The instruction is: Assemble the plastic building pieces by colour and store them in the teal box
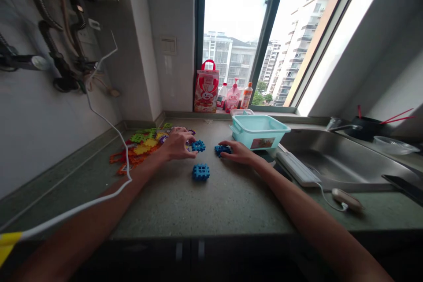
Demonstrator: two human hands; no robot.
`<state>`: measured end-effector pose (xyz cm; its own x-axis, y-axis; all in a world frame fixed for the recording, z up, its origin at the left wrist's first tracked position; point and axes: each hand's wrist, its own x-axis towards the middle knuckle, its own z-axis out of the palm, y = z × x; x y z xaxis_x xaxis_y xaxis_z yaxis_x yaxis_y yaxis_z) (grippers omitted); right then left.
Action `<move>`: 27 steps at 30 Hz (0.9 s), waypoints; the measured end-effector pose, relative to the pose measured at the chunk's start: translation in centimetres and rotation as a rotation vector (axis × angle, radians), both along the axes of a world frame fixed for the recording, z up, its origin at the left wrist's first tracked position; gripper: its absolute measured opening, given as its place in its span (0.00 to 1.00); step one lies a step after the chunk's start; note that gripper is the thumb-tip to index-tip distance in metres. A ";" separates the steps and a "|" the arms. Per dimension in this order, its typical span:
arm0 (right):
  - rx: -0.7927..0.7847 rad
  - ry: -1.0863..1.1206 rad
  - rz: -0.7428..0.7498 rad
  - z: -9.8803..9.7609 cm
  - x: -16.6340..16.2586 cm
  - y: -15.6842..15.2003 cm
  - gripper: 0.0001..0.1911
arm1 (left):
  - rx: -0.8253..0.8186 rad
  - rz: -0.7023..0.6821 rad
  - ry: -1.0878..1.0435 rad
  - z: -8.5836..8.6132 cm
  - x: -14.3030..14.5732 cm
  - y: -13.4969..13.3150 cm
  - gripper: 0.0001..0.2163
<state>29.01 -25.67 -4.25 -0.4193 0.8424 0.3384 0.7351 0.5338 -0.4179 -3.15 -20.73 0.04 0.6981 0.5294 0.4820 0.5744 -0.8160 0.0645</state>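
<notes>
Probably positioning left blue piece (199, 146) and right blue piece (218, 150) on counter (231, 205) beyond near blue block (201, 172), with left hand (179, 143) half-curled around the former, can't tell if gripped, and right hand (239, 153) pinched on the latter; likely needing secure two-sided hold next.

On the speckled grey-green stone counter (231, 207), the left hand (179, 144) curves at a blue notched plastic piece (199, 146), the right hand (239, 153) grasps a dark-blue notched plastic block (218, 150), and a blue latticed plastic cube (201, 172) sits nearer the front edge.
</notes>
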 end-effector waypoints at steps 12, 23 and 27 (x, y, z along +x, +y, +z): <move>-0.004 0.072 0.004 -0.5 0.3 0.4 0.15 | -0.168 -0.259 0.048 0.9 -0.7 -5.5 0.17; 0.026 0.012 0.042 -0.4 0.0 0.2 0.14 | -0.202 -0.249 0.101 0.4 -0.6 -5.5 0.18; 0.021 0.014 0.051 -0.4 0.1 0.2 0.14 | -0.197 -0.263 0.126 0.4 -0.8 -5.4 0.18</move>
